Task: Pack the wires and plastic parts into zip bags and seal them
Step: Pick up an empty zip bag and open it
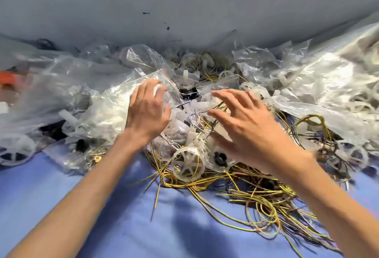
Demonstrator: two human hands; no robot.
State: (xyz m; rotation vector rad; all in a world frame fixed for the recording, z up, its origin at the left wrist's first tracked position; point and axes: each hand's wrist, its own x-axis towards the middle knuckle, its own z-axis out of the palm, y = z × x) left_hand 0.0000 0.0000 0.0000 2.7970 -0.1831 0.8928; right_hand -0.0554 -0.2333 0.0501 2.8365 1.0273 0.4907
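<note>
hands first, in the head view: my left hand (146, 112) and my right hand (246, 126) both hover over the heap with the fingers spread and a little bent. neither one pinches anything that i can see. the left fingertips are at the clear crinkled zip bag with the thin red closing strip (114, 104). motion blur hides whether they touch it.

the bag lies ahead and to the left of the left hand, and its red strip runs slanted just past those fingertips. the loose small white plastic parts (184, 114) sit between the two hands, nearer to the right fingers. i judge that the right hand should gather and the left should hold the bag.

the thin yellow-green wires (256, 202) are one tangled bundle. it goes from under the right hand toward the near right, over the blue cloth (82, 206). they will probably drag each other when pulled. a white spoked plastic wheel (187, 164) lies on the wires, below and between the wrists. at the right, a large clear bag (328, 85) holds many white parts.
</note>
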